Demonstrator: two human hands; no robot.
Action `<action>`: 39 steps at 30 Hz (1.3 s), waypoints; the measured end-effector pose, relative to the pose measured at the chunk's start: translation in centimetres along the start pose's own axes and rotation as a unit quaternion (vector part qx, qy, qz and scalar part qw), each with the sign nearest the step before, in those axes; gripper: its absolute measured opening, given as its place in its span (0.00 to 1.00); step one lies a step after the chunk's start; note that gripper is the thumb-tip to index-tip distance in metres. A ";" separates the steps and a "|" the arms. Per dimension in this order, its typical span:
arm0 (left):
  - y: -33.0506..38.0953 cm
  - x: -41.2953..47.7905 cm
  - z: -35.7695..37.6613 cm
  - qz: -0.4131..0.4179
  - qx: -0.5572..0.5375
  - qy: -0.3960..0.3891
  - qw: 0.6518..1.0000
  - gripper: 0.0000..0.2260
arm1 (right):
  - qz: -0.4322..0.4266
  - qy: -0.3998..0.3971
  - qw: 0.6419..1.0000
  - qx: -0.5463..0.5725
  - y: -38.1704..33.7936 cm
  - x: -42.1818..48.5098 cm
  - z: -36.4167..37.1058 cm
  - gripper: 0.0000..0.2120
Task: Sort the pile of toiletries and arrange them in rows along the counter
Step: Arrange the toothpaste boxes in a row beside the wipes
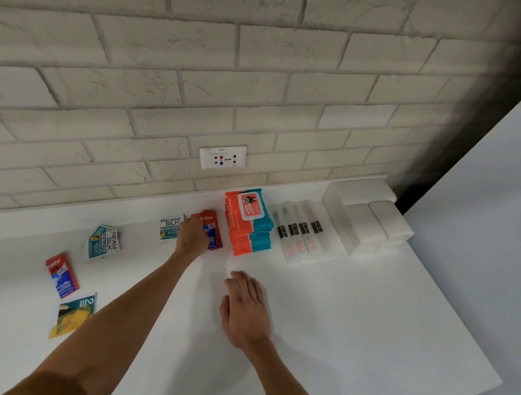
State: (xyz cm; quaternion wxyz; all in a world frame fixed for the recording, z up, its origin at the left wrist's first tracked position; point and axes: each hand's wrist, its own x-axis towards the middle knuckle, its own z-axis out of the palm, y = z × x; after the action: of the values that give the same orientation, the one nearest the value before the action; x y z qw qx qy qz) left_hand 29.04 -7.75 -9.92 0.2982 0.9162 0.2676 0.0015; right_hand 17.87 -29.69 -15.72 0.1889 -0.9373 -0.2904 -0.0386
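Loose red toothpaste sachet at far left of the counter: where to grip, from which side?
Likely best: pinch the red toothpaste sachet at its far short end, coming from above on the wall side. It lies flat on the counter, so only edges give purchase; its near end crowds the yellow-and-teal sachet, the far end is free.

The white counter (337, 322) carries wipes packs (245, 226) at 12 o'clock and toothpaste sachets (213, 232) at 11 — 4 toothbrush packs (299, 232) and white boxes (369, 224) toward 2. Around 9 lie loose sachets (103, 242).
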 end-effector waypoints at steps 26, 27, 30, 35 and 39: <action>-2.1 -1.9 1.2 0.170 0.221 -0.028 0.960 0.26 | -0.001 0.013 1.000 -0.007 -0.2 -0.1 -0.1 0.18; -2.0 -1.8 1.2 0.169 0.222 -0.029 0.960 0.26 | 0.000 0.012 1.000 -0.008 -0.1 -0.1 -0.1 0.18; -2.0 -1.8 1.2 0.166 0.221 -0.033 0.960 0.27 | 0.001 0.007 1.000 -0.009 -0.1 -0.1 -0.1 0.18; -1.9 -1.9 1.2 0.166 0.210 -0.031 0.963 0.29 | 0.006 0.002 1.000 -0.008 -0.1 0.0 -0.1 0.19; -1.8 -2.8 0.6 0.166 0.177 -0.011 0.970 0.29 | 0.007 -0.001 1.000 -0.011 -0.1 0.0 -0.1 0.19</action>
State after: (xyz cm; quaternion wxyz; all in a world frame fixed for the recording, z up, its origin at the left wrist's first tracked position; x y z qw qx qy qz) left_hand 25.88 -8.24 -10.92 0.1297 0.9860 0.1043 -0.0068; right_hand 17.81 -29.71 -15.62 0.1785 -0.9413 -0.2836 -0.0400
